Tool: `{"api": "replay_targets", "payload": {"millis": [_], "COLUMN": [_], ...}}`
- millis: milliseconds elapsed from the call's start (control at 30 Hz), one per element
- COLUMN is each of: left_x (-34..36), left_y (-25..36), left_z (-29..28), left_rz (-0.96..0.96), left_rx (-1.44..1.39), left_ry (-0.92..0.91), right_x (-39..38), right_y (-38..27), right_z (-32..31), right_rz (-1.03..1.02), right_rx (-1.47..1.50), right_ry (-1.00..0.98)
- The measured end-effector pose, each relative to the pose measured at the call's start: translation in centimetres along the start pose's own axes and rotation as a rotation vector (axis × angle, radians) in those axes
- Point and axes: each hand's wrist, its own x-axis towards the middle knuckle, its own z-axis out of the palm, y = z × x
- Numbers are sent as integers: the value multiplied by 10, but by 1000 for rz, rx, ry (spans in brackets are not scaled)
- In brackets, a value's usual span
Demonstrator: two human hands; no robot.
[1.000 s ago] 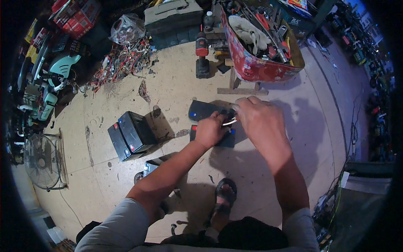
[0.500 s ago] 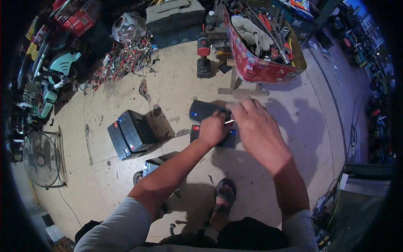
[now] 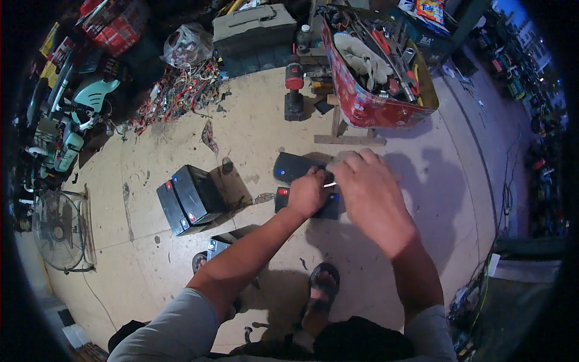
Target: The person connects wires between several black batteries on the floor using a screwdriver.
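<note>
Two black box-shaped batteries lie on the floor ahead of me: the far battery shows a blue terminal, and the near battery has red and blue ones. Above them, my left hand is closed in a pinch around something dark, mostly covered by its fingers. A thin white strand, perhaps a wire, bridges the gap between both hands. My right hand is curled at the strand's other side, back of the hand up. Its fingers are slightly blurred, and its fingertips and whatever they grip are hidden.
Left of my hands stand two more batteries, side by side. Another battery is partly behind my left forearm. Farther off are a red cordless drill, a red tool bin, a dark toolbox, and tangled wires. A fan stands far left.
The whole view has shifted slightly, so the scene sits a little lower. My right hand's fingers have changed their bend beside the white strand. My left hand keeps its pinch above the batteries.
</note>
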Motion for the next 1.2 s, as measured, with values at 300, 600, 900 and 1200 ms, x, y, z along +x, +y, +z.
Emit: {"api": "replay_targets", "payload": {"millis": [300,600,900,1200], "left_x": [-2,2,-1,-32], "left_y": [-6,-12,-1,4], "left_z": [2,13,1,-44], "left_rz": [14,-15,133,57], "left_rx": [-19,-17,-272,-577], "left_ry": [57,-11,201,216], "right_x": [1,-8,-22,-56], "right_y": [-4,1,18,39], "right_z": [-1,8,6,-4], "right_rz": [-1,39,55,352], "right_rx": [-26,73,165,435], "right_ry": [30,55,254,545]}}
